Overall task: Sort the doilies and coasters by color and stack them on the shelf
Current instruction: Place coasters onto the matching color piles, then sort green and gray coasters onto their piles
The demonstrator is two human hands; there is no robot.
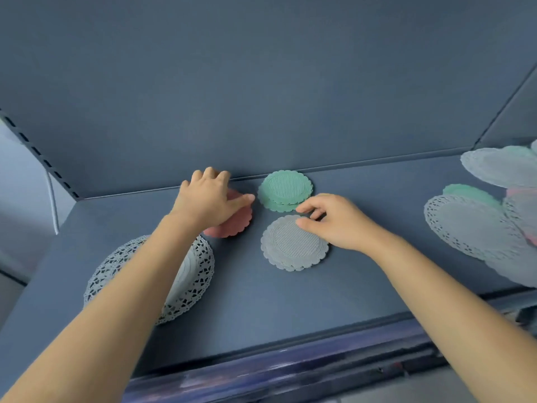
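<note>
Our left hand (207,199) curls round the pink coasters (234,226), our right hand (334,223), grip unclear, touches the white coasters (290,251); we should square edges gently.

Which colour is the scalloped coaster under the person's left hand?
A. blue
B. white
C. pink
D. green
C: the left hand covers the pink coaster, its fingers curled over the far edge; the green coasters and the white coaster lie apart to its right.
</note>
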